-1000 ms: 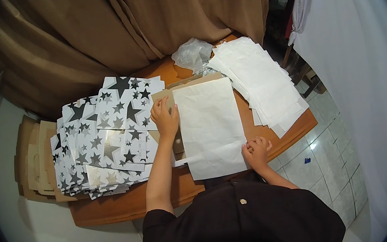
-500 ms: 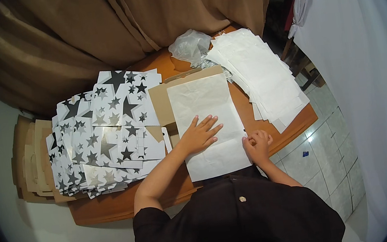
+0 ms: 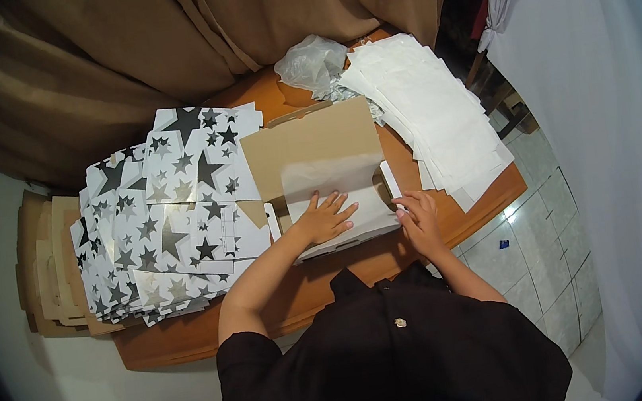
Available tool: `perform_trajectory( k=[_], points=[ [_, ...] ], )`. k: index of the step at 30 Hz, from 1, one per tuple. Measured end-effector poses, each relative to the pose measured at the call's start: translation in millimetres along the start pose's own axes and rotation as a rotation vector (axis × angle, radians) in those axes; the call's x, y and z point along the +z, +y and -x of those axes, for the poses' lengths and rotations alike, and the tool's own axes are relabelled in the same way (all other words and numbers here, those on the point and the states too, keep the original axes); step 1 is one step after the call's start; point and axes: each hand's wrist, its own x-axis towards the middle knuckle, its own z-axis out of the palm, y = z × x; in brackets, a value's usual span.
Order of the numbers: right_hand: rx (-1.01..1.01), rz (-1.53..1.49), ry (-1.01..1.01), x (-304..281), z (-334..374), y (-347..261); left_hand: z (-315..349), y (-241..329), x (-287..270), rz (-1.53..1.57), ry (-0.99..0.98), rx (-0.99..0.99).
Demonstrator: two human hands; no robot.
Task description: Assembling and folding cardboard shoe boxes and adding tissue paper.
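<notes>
An opened cardboard box [image 3: 264,159] with a brown inside stands on the table in front of me, its lid raised at the far side. A white sheet of paper [image 3: 334,173] lines the inside of the box and part of its back. My left hand [image 3: 326,219] lies on the paper inside the box, fingers spread. At the near right corner, my right hand [image 3: 419,219] has its bent fingers on the box's edge, beside a white upright side flap [image 3: 391,180].
Flat star-patterned boxes [image 3: 170,211] are piled on the left, with brown cardboard [image 3: 45,266] beyond them. A stack of white paper sheets [image 3: 439,114] lies along the right of the wooden table [image 3: 194,340]. A crumpled clear plastic bag [image 3: 311,65] sits at the back.
The paper's near part has gone down into the box, baring the lid's brown inside and the right flap. My left hand stays on the paper; my right has moved up to the box's edge.
</notes>
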Motion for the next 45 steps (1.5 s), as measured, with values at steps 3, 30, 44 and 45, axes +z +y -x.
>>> perform_trajectory(
  k=[3, 30, 44, 45],
  points=[
    [0.054, -0.07, 0.02, -1.7, -14.8, 3.7, -3.5, -6.9, 5.9, 0.074, -0.047, 0.022],
    [-0.229, 0.733, -0.135, 62.8, -118.2, 115.4, 60.8, 4.7, -42.2, 0.274, 0.406, -0.387],
    [0.026, 0.319, 0.372, 3.2, -101.6, 51.0, 43.6, 3.3, -13.2, -0.03, 0.694, -0.159],
    [0.028, 0.32, 0.372, 1.7, -99.7, 43.0, 46.3, 6.8, -15.6, -0.029, 0.692, -0.158]
  ],
)
